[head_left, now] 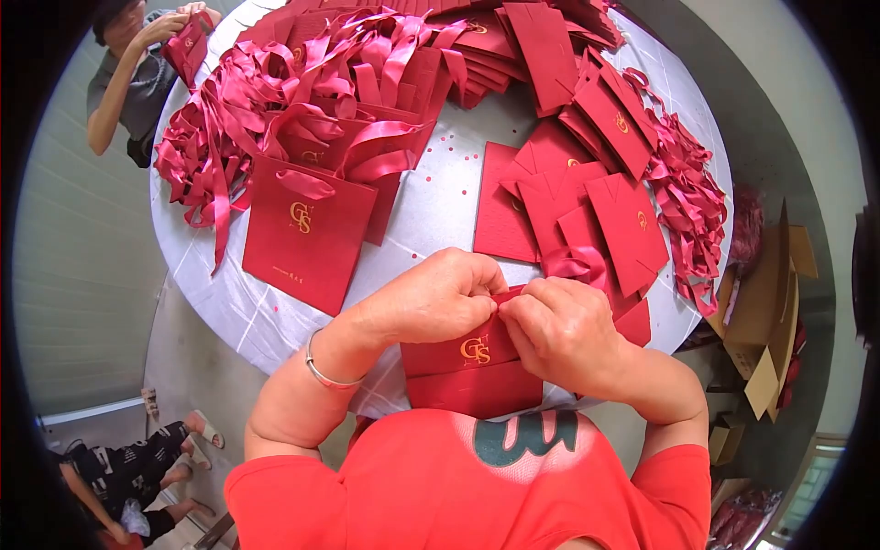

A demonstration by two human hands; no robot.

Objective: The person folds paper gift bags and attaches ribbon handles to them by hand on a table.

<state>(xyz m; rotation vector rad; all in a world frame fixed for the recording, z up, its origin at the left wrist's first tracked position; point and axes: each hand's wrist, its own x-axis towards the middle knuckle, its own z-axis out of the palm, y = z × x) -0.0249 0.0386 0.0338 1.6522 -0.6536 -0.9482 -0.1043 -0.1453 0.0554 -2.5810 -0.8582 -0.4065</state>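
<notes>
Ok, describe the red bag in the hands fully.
The red bag looks like stiff paper, with a gold logo upright on its upward face. It is at the table's near edge. The left hand and right hand pinch its top edge side by side, covering part of it. Whether the red panel below belongs to it is unclear.

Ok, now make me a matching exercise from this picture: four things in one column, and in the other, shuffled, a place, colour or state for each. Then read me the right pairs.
Column one
1. Bracelet
2. Nearest logoed bag
3. Cardboard box
4. Tablecloth

Column two
A. Flaps open
B. Whitish
C. Worn on the left arm
D. Pinched near its upper edge by the left hand and right hand

Right pairs: 1-C, 2-D, 3-A, 4-B.
</notes>
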